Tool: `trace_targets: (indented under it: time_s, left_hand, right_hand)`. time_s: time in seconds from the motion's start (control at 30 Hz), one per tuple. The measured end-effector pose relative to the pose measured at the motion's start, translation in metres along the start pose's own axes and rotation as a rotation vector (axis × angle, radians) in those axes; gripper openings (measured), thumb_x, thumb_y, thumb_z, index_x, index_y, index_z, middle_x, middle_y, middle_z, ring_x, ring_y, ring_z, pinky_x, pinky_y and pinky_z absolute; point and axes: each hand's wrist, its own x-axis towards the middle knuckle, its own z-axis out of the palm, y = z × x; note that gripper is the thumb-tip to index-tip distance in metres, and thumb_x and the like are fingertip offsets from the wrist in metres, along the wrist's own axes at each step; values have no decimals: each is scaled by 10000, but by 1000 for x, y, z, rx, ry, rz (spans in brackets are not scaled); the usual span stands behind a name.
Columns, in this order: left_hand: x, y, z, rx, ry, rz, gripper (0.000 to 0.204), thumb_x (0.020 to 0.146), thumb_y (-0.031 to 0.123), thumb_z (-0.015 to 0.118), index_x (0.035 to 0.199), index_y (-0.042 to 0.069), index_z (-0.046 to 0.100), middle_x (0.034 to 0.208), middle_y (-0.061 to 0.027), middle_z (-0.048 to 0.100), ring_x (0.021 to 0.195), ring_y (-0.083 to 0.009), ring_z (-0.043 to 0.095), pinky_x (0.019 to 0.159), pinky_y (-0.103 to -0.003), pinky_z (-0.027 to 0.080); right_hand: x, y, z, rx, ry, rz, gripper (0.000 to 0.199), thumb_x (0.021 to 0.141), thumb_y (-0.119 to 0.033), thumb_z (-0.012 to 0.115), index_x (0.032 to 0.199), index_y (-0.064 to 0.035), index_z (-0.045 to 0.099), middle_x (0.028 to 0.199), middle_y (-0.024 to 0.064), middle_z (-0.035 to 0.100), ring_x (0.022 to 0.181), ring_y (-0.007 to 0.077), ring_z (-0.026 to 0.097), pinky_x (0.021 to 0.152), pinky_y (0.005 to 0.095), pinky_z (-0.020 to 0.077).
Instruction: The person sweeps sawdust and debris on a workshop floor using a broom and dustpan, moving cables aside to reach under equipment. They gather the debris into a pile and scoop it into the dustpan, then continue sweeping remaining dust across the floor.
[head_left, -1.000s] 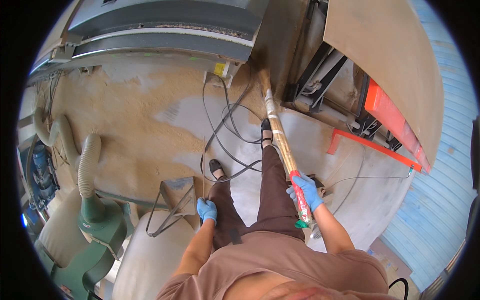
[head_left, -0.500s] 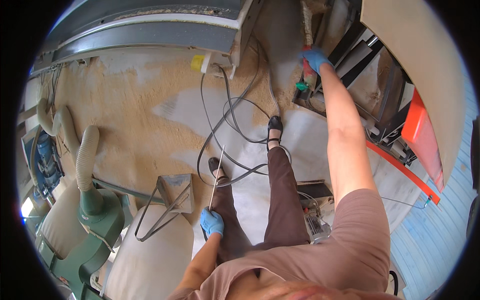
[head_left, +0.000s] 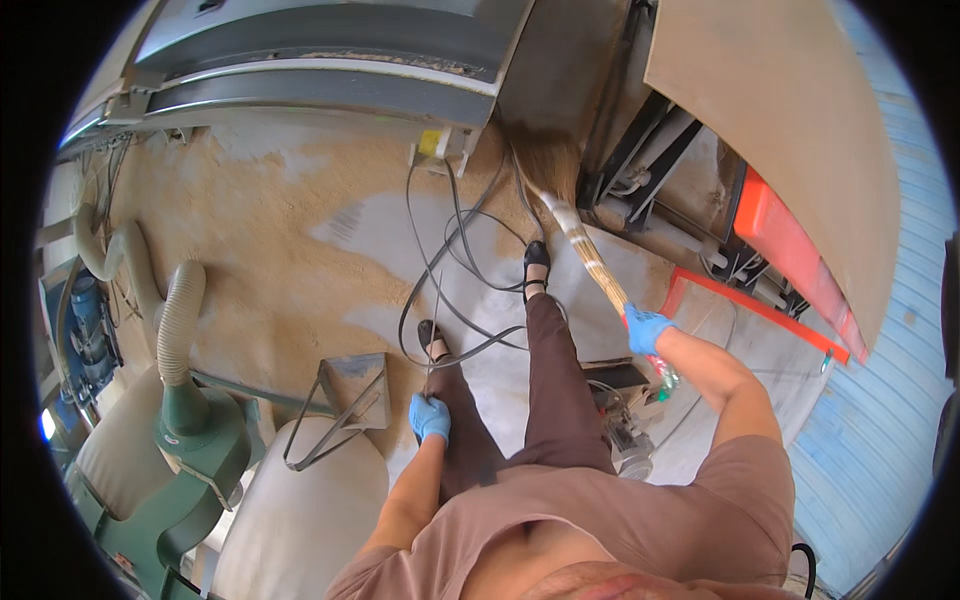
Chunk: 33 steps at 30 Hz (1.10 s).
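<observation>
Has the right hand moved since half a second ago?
Yes. The right hand pulled back from the grey machine toward the body, gripping the broom.

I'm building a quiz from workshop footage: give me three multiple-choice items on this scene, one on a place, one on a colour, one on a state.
1. Where do the broom's bristles touch the floor?
A. At the foot of the grey machine, ahead of the front shoe
B. Beside the green dust collector
C. On the blue wall

2. What colour are the gloves on both hands?
A. Yellow
B. Blue
C. Black

3. What is the left hand doing?
A. Gripping the broom handle
B. Holding a hose
C. Hanging empty by the left leg

Answers: 1 A, the bristles fan out on the sawdust below the grey machine. 2 B, the right hand and left hand both wear blue gloves. 3 C, the left hand holds nothing, while only the right hand grips the broom.
</observation>
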Motion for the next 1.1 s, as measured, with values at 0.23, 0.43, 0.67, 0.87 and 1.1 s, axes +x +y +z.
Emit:
trace_targets:
  time_s: [0.23, 0.43, 0.67, 0.87, 1.1]
  left_hand:
    - [41, -69, -55, -228, -20, 115, 208, 860, 154, 529, 942, -13, 620, 945, -281, 652, 912, -468, 620, 823, -497, 479]
    - [55, -148, -81, -275, -172, 104, 232, 827, 135, 535, 965, -25, 630, 941, -277, 666, 916, -430, 650, 835, -453, 493]
    - [65, -160, -98, -240, -213, 103, 245, 826, 168, 574, 962, -25, 641, 901, -248, 686, 839, -363, 667, 793, -424, 504]
    - [40, -140, -96, -192, -254, 111, 244, 840, 190, 580, 945, -22, 639, 899, -281, 678, 854, -423, 661, 794, -461, 502]
    - [-11, -99, -63, 201, -220, 334, 225, 837, 192, 569, 942, 6, 641, 958, -273, 679, 940, -446, 649, 860, -500, 505]
  right_hand:
    - [-156, -78, 60, 164, 85, 270, 792, 815, -162, 570, 1545, -92, 271, 1218, 301, 622, 1103, 431, 629, 964, 476, 487]
    - [-238, -138, 113, 497, 260, 389, 814, 790, -166, 639, 1535, -151, 312, 1159, 320, 633, 1072, 461, 625, 930, 496, 500]
    - [-304, -166, 180, 615, 321, 432, 799, 794, -151, 631, 1531, -157, 323, 1214, 263, 634, 1090, 430, 626, 913, 481, 502]
    - [-277, -197, 177, 1371, 452, 352, 813, 768, -136, 685, 1511, -56, 365, 1212, 213, 640, 1076, 287, 637, 923, 377, 510]
    - [-74, -141, 45, 1514, 848, -149, 610, 862, -40, 672, 1446, -75, 501, 937, 14, 639, 763, 112, 590, 687, 295, 533]
